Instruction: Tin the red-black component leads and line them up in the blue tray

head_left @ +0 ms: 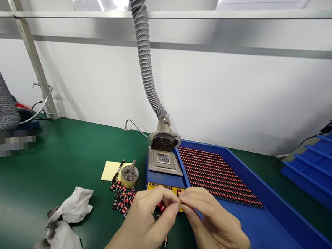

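Currently both hands are seen low in frame, brought together just in front of the solder pot [164,170]. A small red component [161,206] is pinched by the left hand [144,229], with the fingers curled shut on it. It is held above the green mat [29,181], at the near edge of the pot. The right hand [215,226] is closed too, thumb and forefinger pressed tip to tip and touching the left fingertips (whether anything is gripped between them cannot be told). The pot's square bath is sited directly under the nozzle of the grey extraction hose [145,64]. Just right of the pot, a blue tray [266,224] is loaded with tight rows of red parts [215,172] at its far end. Left of the pot, loose components [122,199] are piled on the mat. A small tin [129,175] of grey debris, a yellow note [109,170] and a pen [118,171] are placed just behind the pile. White rags [65,228] are lying further left. Stacked blue trays [324,165] are seen at far right.
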`<act>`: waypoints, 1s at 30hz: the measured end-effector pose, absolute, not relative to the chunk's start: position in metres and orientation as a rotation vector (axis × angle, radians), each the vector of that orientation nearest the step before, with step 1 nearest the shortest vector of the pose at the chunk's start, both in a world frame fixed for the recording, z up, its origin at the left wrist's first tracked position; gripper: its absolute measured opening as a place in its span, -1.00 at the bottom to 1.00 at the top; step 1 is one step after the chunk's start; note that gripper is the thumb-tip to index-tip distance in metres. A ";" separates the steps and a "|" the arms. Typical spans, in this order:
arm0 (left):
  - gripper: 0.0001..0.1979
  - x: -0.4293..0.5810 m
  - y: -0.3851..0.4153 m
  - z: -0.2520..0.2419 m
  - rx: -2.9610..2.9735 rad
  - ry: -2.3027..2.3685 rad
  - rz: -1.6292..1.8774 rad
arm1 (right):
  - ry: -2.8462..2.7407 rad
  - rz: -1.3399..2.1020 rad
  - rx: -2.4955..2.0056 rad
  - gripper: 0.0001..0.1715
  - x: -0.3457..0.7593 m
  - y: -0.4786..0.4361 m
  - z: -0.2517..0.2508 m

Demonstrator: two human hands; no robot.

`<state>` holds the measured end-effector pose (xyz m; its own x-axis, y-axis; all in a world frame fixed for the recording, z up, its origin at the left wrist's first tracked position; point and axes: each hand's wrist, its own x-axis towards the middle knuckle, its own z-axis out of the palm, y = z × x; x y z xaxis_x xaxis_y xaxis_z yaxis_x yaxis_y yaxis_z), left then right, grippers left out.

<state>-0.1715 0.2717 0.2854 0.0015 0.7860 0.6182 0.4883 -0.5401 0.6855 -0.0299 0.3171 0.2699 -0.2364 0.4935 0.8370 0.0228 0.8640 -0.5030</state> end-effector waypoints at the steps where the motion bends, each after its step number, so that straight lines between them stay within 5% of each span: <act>1: -0.87 -0.170 0.273 0.284 2.077 1.328 1.589 | -1.780 0.487 -0.417 -0.74 -0.030 0.317 0.269; 3: -0.85 -0.168 0.275 0.281 2.267 1.325 1.684 | -1.764 0.741 -0.502 -0.81 -0.030 0.316 0.269; 7: -0.84 -0.166 0.274 0.281 2.313 1.317 1.740 | -1.517 1.310 -0.424 -0.58 -0.029 0.317 0.270; 11: -0.87 -0.170 0.269 0.286 1.999 1.331 1.564 | -1.629 0.961 -0.422 -0.92 -0.026 0.318 0.271; 13: -0.87 -0.171 0.268 0.286 1.965 1.327 1.517 | -1.731 0.748 -0.406 -0.71 -0.026 0.318 0.269; 16: -0.87 -0.170 0.271 0.283 2.150 1.345 1.591 | -1.775 0.572 -0.408 -0.73 -0.028 0.316 0.266; 18: -0.85 -0.168 0.273 0.280 2.374 1.390 1.679 | -1.743 0.760 -0.522 -0.85 -0.031 0.314 0.266; 22: -0.84 -0.167 0.274 0.279 2.443 1.340 1.734 | -1.486 1.437 -0.492 -0.57 -0.032 0.314 0.269; 26: -0.86 -0.169 0.269 0.285 2.059 1.318 1.607 | -1.593 1.054 -0.431 -0.89 -0.027 0.318 0.271; 30: -0.85 -0.171 0.268 0.286 1.926 1.348 1.500 | -1.760 0.637 -0.384 -0.65 -0.024 0.318 0.270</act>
<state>-0.1714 0.2683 0.2856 -0.0134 0.8331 0.5529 0.4614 -0.4854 0.7426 -0.0245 0.3182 0.2697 -0.2798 0.5610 0.7791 -0.0671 0.7981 -0.5988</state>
